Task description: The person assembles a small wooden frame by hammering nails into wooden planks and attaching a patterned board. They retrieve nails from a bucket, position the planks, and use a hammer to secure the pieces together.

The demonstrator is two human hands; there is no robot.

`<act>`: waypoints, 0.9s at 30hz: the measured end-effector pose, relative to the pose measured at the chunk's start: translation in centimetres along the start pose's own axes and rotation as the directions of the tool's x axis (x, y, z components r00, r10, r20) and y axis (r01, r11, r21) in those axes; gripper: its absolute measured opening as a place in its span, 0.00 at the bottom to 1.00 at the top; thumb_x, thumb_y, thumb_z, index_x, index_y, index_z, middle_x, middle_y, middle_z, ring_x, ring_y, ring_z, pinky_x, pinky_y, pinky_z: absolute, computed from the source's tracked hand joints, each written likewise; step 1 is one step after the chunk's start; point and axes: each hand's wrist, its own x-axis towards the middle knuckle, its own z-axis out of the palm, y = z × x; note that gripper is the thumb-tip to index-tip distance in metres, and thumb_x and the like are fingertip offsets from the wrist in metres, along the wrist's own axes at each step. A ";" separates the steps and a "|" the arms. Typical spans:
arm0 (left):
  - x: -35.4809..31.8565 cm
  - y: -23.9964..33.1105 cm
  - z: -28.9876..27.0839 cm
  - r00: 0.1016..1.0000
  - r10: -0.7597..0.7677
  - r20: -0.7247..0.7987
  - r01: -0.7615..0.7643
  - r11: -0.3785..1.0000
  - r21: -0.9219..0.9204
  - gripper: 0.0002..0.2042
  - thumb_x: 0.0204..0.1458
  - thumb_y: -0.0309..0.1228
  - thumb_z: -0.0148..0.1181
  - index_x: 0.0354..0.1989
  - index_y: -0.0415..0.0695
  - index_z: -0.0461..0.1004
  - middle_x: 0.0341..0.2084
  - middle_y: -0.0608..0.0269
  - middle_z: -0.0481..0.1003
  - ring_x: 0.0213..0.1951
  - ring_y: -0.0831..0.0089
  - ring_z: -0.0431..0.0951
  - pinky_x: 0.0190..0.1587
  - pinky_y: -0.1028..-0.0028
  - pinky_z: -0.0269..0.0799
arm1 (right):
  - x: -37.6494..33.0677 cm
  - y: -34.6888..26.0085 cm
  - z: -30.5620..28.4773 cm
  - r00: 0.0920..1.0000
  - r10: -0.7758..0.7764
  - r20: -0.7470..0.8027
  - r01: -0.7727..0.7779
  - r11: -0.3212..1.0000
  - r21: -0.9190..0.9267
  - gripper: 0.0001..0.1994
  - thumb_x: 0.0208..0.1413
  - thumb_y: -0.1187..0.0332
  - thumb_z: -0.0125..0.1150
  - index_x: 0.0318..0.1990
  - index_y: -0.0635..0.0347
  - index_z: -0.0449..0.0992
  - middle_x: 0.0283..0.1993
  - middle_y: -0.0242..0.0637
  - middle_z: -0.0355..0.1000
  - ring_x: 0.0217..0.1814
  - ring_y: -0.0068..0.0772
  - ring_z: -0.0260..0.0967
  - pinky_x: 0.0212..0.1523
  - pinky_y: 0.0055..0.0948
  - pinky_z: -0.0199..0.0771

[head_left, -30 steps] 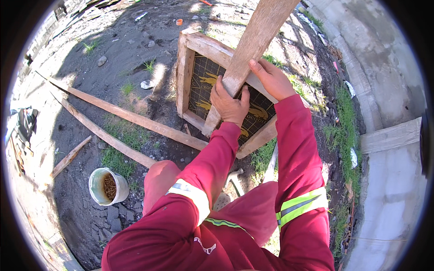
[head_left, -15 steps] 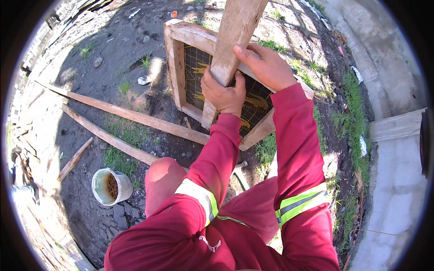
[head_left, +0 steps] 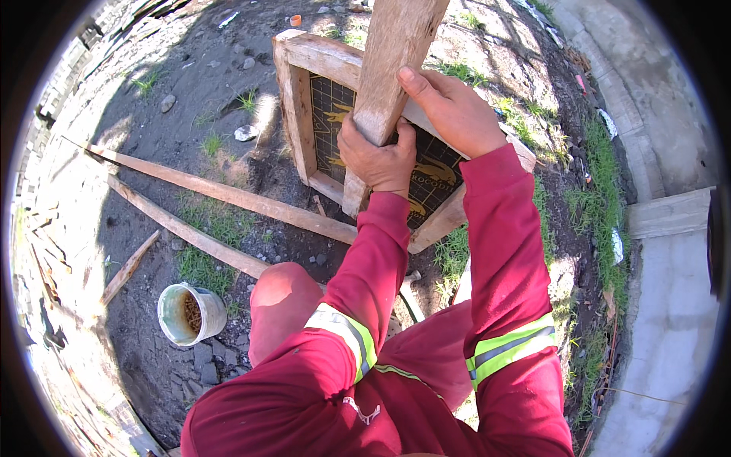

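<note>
A long wooden plank (head_left: 400,49) slants upward in front of me, with its lower end over a wooden frame (head_left: 324,55). My left hand (head_left: 378,156) is wrapped round the plank near that lower end. Higher up, my right hand (head_left: 457,107) grips the plank's right edge, thumb on the near face and the other fingers hidden behind. Inside the frame is a dark panel (head_left: 434,183) with a pale grid and yellow printed figures. The plank and my left hand cover part of the panel.
Two long timber strips (head_left: 228,199) lie on the dark soil to the left, with a shorter stick (head_left: 129,268) nearby. A whitish bucket (head_left: 215,311) holding small brown pieces stands left of my knee. Along the right runs a concrete edge (head_left: 662,305) beside grass.
Both hands keep their hold on the plank, the right one shifting very slightly. The whole view has moved a little.
</note>
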 end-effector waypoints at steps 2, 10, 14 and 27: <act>0.0 0.0 -0.1 1.000 -0.001 -0.002 0.001 1.000 0.002 0.35 0.34 0.40 0.69 0.52 0.36 0.64 0.38 0.45 0.70 0.41 0.46 0.71 0.44 0.54 0.66 | 0.0 0.0 0.1 0.999 -0.008 -0.039 0.008 1.000 -0.019 0.40 0.51 0.28 0.43 0.52 0.56 0.76 0.48 0.45 0.76 0.53 0.46 0.73 0.54 0.36 0.69; 0.1 0.0 -0.3 1.000 -0.007 0.009 0.007 1.000 -0.018 0.34 0.34 0.39 0.69 0.51 0.35 0.65 0.38 0.45 0.70 0.41 0.46 0.71 0.44 0.54 0.66 | -0.1 0.1 0.4 0.998 0.003 -0.063 -0.007 0.997 -0.071 0.42 0.48 0.25 0.42 0.52 0.54 0.77 0.50 0.45 0.75 0.54 0.49 0.72 0.56 0.41 0.68; -0.1 -0.3 -0.5 1.000 0.002 0.013 -0.001 1.000 -0.025 0.34 0.34 0.39 0.69 0.51 0.35 0.65 0.38 0.45 0.70 0.41 0.45 0.71 0.44 0.54 0.66 | -0.3 -0.1 0.4 0.998 0.007 -0.065 -0.013 0.995 -0.094 0.43 0.47 0.24 0.42 0.53 0.54 0.76 0.51 0.46 0.75 0.54 0.49 0.72 0.56 0.42 0.68; 7.6 -4.3 -4.7 0.948 -0.005 0.318 0.195 0.800 -0.567 0.25 0.46 0.30 0.60 0.53 0.29 0.66 0.42 0.50 0.74 0.43 0.64 0.76 0.47 0.68 0.71 | 3.1 3.5 -1.2 0.999 -0.049 0.005 0.048 0.941 -0.336 0.49 0.40 0.23 0.53 0.58 0.57 0.72 0.52 0.53 0.73 0.55 0.50 0.72 0.56 0.43 0.71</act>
